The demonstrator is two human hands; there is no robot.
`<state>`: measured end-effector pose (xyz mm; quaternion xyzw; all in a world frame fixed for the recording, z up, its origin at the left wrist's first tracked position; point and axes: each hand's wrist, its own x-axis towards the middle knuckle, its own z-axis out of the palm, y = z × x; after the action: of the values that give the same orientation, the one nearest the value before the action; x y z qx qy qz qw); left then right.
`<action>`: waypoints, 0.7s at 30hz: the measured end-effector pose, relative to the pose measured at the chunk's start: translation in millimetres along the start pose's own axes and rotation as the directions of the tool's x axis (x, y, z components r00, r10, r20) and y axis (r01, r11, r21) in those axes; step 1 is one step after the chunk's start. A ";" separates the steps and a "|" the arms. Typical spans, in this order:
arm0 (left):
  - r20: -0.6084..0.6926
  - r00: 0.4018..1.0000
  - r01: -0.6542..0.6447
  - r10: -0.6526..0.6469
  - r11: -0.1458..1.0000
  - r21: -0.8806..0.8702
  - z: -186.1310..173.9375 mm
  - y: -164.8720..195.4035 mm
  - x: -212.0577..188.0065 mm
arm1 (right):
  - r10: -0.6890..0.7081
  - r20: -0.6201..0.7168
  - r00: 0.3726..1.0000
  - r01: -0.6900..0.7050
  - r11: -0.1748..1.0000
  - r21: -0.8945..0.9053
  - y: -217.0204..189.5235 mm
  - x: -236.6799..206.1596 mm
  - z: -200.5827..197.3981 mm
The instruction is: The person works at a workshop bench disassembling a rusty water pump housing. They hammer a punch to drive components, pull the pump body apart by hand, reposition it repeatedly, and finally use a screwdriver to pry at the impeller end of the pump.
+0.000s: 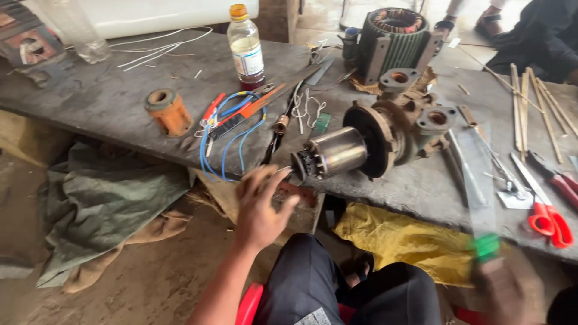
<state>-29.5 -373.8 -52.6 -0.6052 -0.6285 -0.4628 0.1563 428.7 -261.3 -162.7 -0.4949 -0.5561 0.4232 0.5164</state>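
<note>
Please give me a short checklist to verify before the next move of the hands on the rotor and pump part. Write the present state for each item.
1. Left hand is at the rotor end: ok, fingers spread beside the shaft tip; contact cannot be told.
2. Right hand grip on the green-handled tool: cannot tell, motion blur.
3. Pump body rests fully on the table: ok, but the rotor overhangs the edge.
4. Blue wires are away from the rotor: ok, they lie to its left.
5. Red scissors are out of the way: ok, on the right side.
6. Bottle is upright and capped: ok.
</note>
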 end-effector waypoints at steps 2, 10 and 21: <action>0.067 0.997 -0.038 0.037 0.999 0.008 10.5 -1.6 17.2 | 0.143 0.072 0.987 -0.142 0.989 -0.029 6.4 -49.0 55.6; 0.261 0.965 0.004 0.005 0.999 -0.034 38.8 -17.2 39.8 | -0.380 0.213 0.900 0.435 0.809 -0.396 -14.0 -97.9 172.7; 0.238 0.971 0.052 -0.018 0.989 -0.135 45.1 -26.7 41.9 | -0.431 0.240 0.870 0.493 0.779 -0.387 -11.9 -111.6 193.8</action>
<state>-46.4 -308.9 -54.9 -0.6543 -0.6190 -0.4334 0.0293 232.3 -365.5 -189.4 -0.4151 -0.7752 0.1809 0.4405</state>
